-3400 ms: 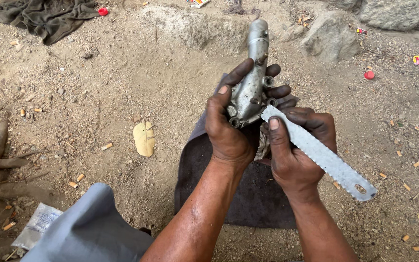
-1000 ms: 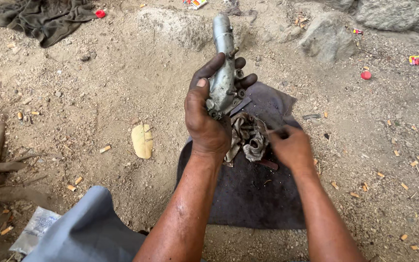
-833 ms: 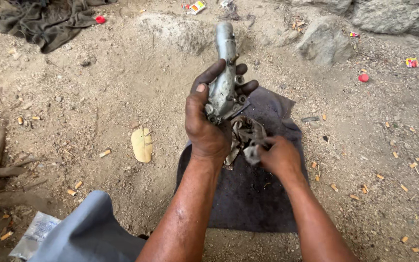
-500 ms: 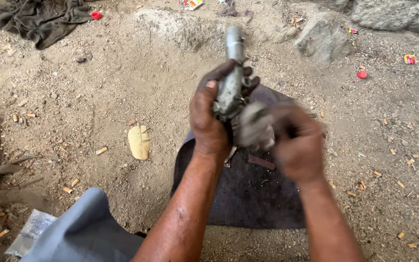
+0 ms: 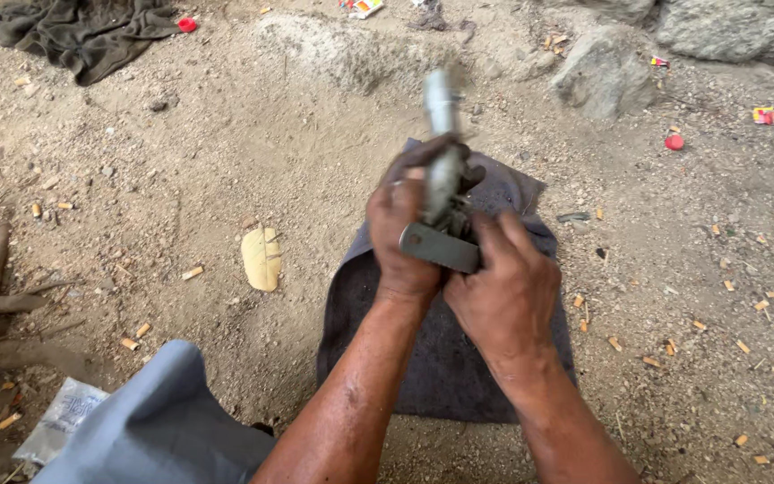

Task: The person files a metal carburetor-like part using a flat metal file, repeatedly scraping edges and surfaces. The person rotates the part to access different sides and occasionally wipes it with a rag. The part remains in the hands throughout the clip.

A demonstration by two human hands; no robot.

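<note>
My left hand (image 5: 402, 235) is closed around a grey metal part (image 5: 441, 152) with a long cylindrical end that points away from me. My right hand (image 5: 505, 291) grips a flat metal piece (image 5: 438, 246) and presses it against the near side of that part. Both hands are held above a dark grey cloth (image 5: 441, 358) spread on the sandy ground. What lies between the palms is hidden.
A yellow dry leaf (image 5: 262, 257) lies left of the cloth. Grey rocks (image 5: 602, 72) stand at the back, a dark rag (image 5: 82, 31) at the far left, red bottle caps (image 5: 674, 142) and small litter around. My grey-clad knee (image 5: 154, 421) is at the bottom left.
My right hand put down the saw-like blade, reached to the metal bits on the cloth, then came back up with a flat metal piece to the part in my left hand.
</note>
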